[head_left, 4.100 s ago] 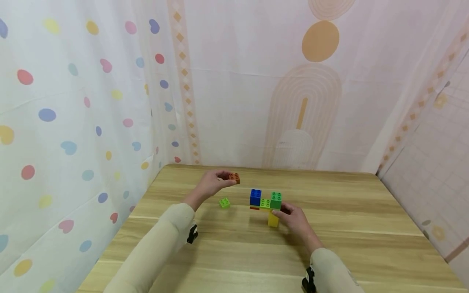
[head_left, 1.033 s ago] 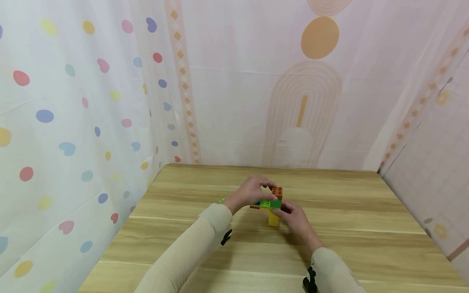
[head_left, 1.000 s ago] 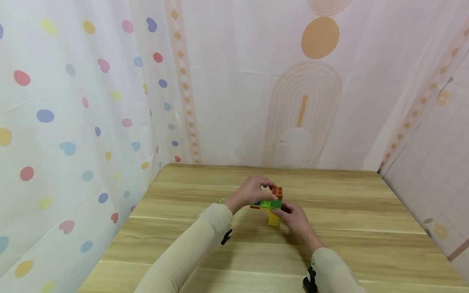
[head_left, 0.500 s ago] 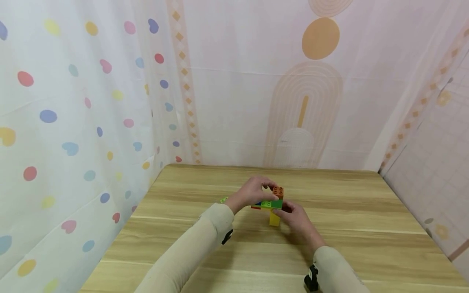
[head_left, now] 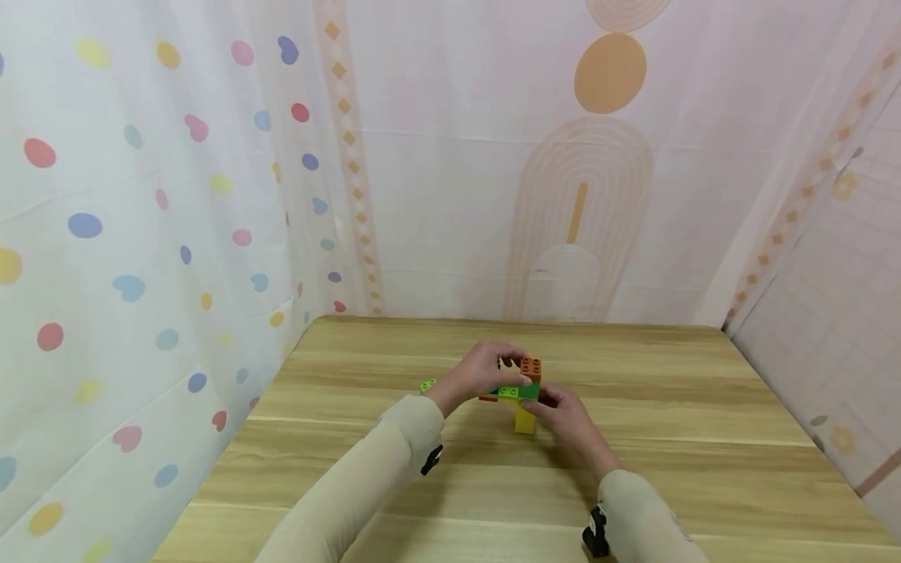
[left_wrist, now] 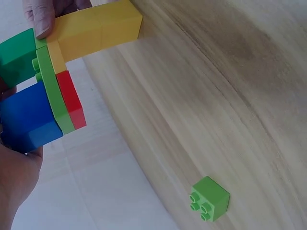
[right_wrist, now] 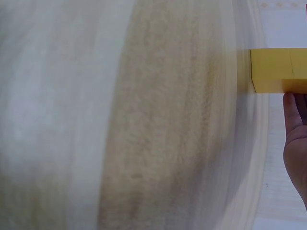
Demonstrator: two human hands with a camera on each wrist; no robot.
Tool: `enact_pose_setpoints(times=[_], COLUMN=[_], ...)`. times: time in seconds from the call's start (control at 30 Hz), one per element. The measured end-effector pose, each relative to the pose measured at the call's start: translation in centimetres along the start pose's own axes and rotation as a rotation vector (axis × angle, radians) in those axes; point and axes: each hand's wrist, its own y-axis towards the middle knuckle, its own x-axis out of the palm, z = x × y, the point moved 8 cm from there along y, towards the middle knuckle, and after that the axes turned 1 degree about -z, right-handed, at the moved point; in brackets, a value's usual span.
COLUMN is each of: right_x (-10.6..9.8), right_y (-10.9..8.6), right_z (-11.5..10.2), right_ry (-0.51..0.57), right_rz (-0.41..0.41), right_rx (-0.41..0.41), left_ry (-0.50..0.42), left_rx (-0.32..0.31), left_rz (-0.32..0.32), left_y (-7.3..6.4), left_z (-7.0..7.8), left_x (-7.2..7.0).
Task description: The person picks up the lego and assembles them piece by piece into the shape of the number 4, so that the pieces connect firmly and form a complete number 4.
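Observation:
In the head view a toy brick structure stands on a yellow column [head_left: 524,418]. My left hand [head_left: 475,374] pinches a brown building brick [head_left: 531,366], which sits on top of the green brick [head_left: 530,389]. My right hand [head_left: 572,421] grips the structure near the column's top; its thumb presses the near side. The left wrist view shows a blue brick [left_wrist: 29,115] and the green one side by side on a lime layer [left_wrist: 53,91], with a red piece [left_wrist: 72,98] beneath. My left hand covers most of the blue brick in the head view.
A loose lime brick [left_wrist: 213,199] lies on the wooden table [head_left: 676,438], left of the structure and partly behind my left wrist in the head view. Patterned curtains [head_left: 450,172] hang along the table's back and sides.
Since the oldest frame, my left hand has moved right with the brown brick, which now sits on the green brick. The right hand has kept its place. Over the last second little differs.

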Motion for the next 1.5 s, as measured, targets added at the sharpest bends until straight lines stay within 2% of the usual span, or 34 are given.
enact_pose_setpoints(times=[0.27, 0.43, 0.6, 0.87, 1.0, 1.17, 1.33, 1.5], right_x=[0.2, 0.2, 0.1, -0.1, -0.3, -0.3, -0.3, -0.3], right_y=[-0.1, -0.1, -0.1, -0.2, -0.2, -0.1, 0.0, 0.0], right_z=[0.2, 0.2, 0.3, 0.4, 0.5, 0.6, 0.8, 0.9], right_ry=[0.015, 0.021, 0.034, 0.025, 0.027, 0.034, 0.036, 0.035], right_rz=[0.000, 0.008, 0.017, 0.028, 0.035, 0.034, 0.031, 0.036], right_rx=[0.005, 0.009, 0.011, 0.027, 0.033, 0.033, 0.029, 0.034], left_ry=[0.001, -0.009, -0.052, -0.101, -0.128, -0.126, -0.121, -0.137], left_rx=[-0.037, -0.049, -0.061, -0.133, -0.144, -0.142, -0.186, -0.248], left_rz=[-0.002, 0.010, 0.064, 0.173, 0.221, 0.281, 0.333, 0.349], left_y=[-0.4, -0.6, -1.1, -2.1, -2.7, -3.8, -5.1, -6.0], left_z=[-0.4, -1.4, -2.4, -4.1, -5.4, -7.7, -10.3, -12.2], left_x=[-0.1, -0.5, -1.7, -4.6, -5.7, -6.7, -7.6, -8.0])
